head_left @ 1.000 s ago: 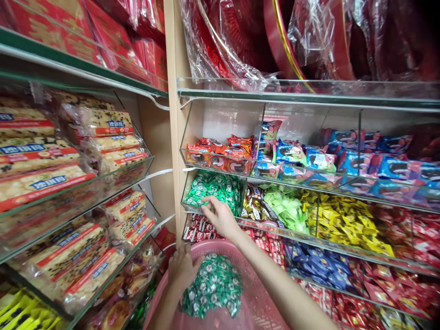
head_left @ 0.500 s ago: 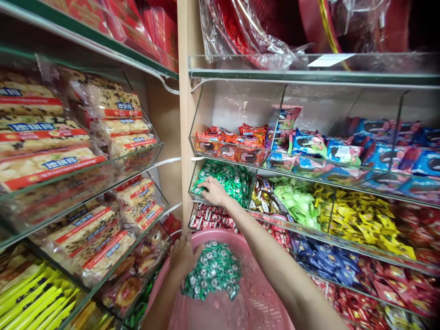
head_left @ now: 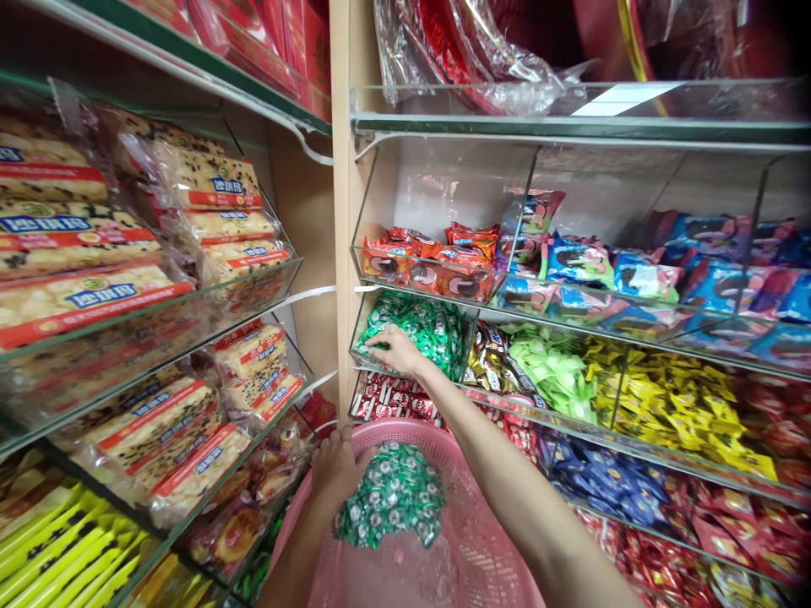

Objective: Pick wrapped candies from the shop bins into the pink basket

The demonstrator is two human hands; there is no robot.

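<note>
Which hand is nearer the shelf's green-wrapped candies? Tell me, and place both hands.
Right: the right hand is at the front of the green-wrapped candies; the left hand is lower, at the rim of the pink basket.

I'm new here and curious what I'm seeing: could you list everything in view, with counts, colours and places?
pink basket: one, pink, bottom centre
green sweets: many, green, in basket and bin above
red-and-white sweets: many, below green bin
orange packets: several, above green bin
blue-pink packets: many, upper right
brown-gold packets: several, right of green bin
pale green sweets: many, centre right
yellow sweets: many, right
blue sweets: many, lower right
red sweets: many, bottom right
wrapped bars: many, cream, red labels, left
yellow packets: several, bottom left
wooden post: one, light brown, centre
left hand: one, bare, basket's left rim
right hand: one, bare, at green bin
</note>
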